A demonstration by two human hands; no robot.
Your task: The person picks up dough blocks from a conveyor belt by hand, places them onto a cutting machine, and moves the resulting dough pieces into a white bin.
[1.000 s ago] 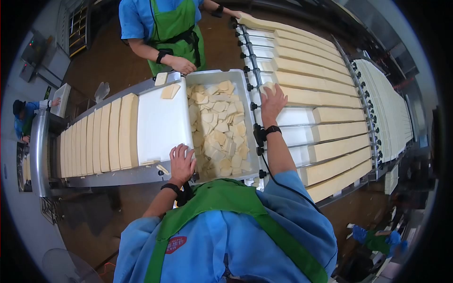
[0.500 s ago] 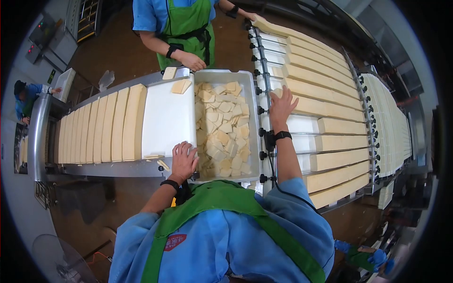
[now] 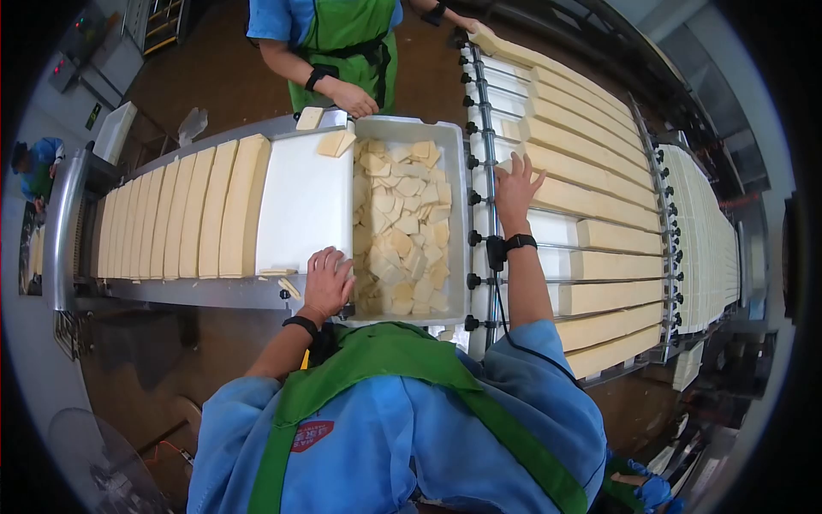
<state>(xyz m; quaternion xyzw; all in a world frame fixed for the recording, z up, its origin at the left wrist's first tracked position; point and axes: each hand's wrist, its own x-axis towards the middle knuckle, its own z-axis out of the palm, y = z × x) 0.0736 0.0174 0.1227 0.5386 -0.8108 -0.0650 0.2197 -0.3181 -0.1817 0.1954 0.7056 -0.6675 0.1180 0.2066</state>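
Observation:
My left hand (image 3: 328, 281) lies with fingers spread on the near edge of the white belt (image 3: 301, 201), beside the scrap tray. Long pale strips that look like dough or bread lie side by side across the rack (image 3: 482, 111) on the right. My right hand (image 3: 516, 199) reaches over the rack's left bar, fingers bent round the left end of one pale strip (image 3: 591, 196). That end is partly hidden under the fingers. Between my hands stands the white tray (image 3: 463, 231), holding many flat pale pieces (image 3: 407, 231).
A co-worker in a green apron (image 3: 349, 51) stands opposite, one hand (image 3: 355, 100) near the tray's far corner and the other on the rack's farthest strip. Upright pale slabs (image 3: 201, 210) line the left belt. Loose flat pieces (image 3: 336, 143) lie at the belt's far edge.
The fingers of my right hand have drawn in more closely at the strip's end. My left hand stays on the belt's edge. The whole view has shifted slightly.

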